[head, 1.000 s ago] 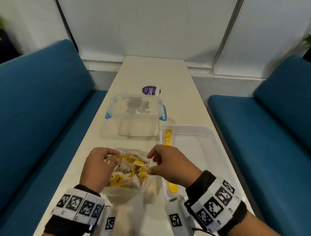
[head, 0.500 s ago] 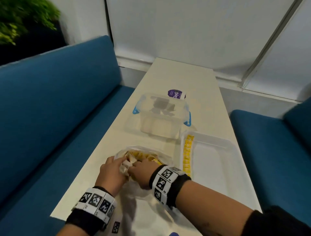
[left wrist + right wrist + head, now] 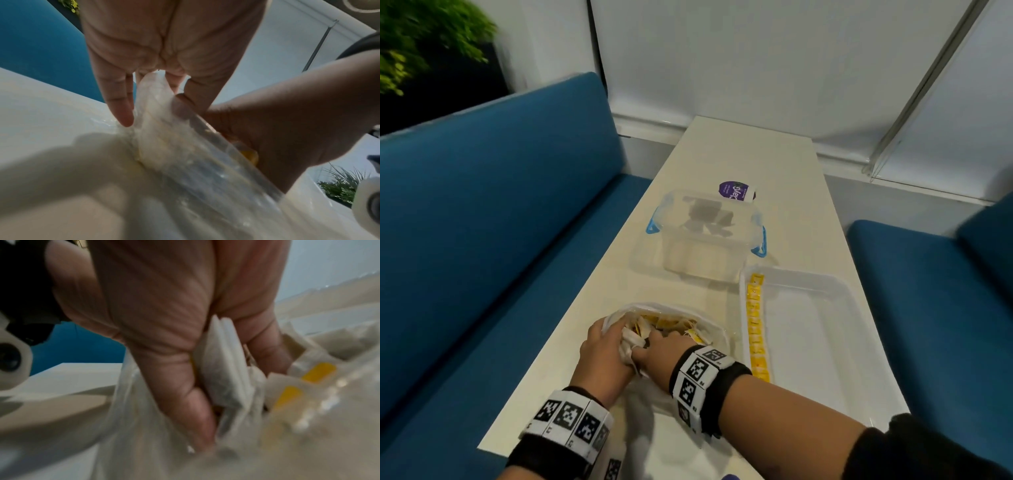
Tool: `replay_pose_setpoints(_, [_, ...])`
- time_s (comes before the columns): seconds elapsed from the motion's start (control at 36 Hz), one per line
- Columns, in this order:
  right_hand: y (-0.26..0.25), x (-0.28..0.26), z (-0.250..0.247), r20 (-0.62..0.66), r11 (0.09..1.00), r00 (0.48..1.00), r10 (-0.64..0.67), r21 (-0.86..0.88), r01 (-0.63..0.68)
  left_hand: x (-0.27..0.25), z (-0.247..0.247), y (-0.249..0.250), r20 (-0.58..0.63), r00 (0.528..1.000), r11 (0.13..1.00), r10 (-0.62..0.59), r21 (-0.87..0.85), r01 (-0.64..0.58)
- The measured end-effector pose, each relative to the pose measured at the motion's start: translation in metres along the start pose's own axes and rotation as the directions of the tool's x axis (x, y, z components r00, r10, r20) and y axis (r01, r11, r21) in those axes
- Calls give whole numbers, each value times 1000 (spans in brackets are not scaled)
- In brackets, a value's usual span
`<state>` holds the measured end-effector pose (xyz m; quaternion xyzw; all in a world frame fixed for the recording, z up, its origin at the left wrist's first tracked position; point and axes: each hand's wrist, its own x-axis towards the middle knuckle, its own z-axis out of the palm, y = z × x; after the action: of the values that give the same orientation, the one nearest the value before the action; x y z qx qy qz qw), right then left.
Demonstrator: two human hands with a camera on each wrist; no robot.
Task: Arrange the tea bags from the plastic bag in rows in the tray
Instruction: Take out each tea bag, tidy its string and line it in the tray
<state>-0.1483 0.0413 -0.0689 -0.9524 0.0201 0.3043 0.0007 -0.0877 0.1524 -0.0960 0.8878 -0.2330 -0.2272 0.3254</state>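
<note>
A clear plastic bag [image 3: 709,325] full of tea bags with yellow tags lies on the white table, left of the white tray [image 3: 835,329]. One row of yellow-tagged tea bags [image 3: 755,329] lines the tray's left wall. My left hand [image 3: 606,353] pinches the bag's open rim [image 3: 152,97] between thumb and fingers. My right hand [image 3: 664,349] is inside the bag mouth, thumb and fingers gripping a small stack of white tea bags [image 3: 224,369]. More tea bags with yellow tags [image 3: 287,395] lie loose beside them.
A clear lidded container with blue clips [image 3: 709,236] stands just beyond the bag and tray. A purple-labelled item [image 3: 736,193] lies behind it. Blue bench seats [image 3: 482,240] run along both sides of the narrow table [image 3: 750,154].
My right hand has gone from the bag's top edge down into the bag and taken hold of tea bags. The left hand has shifted to pinch the bag's rim. The head view swung left.
</note>
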Motion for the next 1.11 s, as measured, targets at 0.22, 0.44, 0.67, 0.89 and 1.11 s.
replay_pose_setpoints(0.22, [-4, -3, 1, -22, 1000, 1000, 7, 27, -6, -1, -1, 0, 9, 1000, 999, -9, -32, 9])
replay_pose_setpoints(0.44, [-1, -10, -18, -23, 988, 999, 44, 152, -40, -5, -1, 3, 25, 1000, 998, -16, -53, 17])
replay_pose_setpoints(0.67, [7, -14, -26, -138, 937, 987, 86, 349, -33, -8, -5, 8, 44, 999, 999, -5, -41, 7])
replay_pose_setpoints(0.89, [21, -40, -49, -320, 797, 931, 176, 601, 56, -1, -5, 13, -46, 999, 1000, -8, 8, 9])
replay_pose_setpoints(1.11, [47, -72, -72, -384, 600, 860, 336, 791, 119, -1, -9, 33, -229, 969, 992, 95, 106, -72])
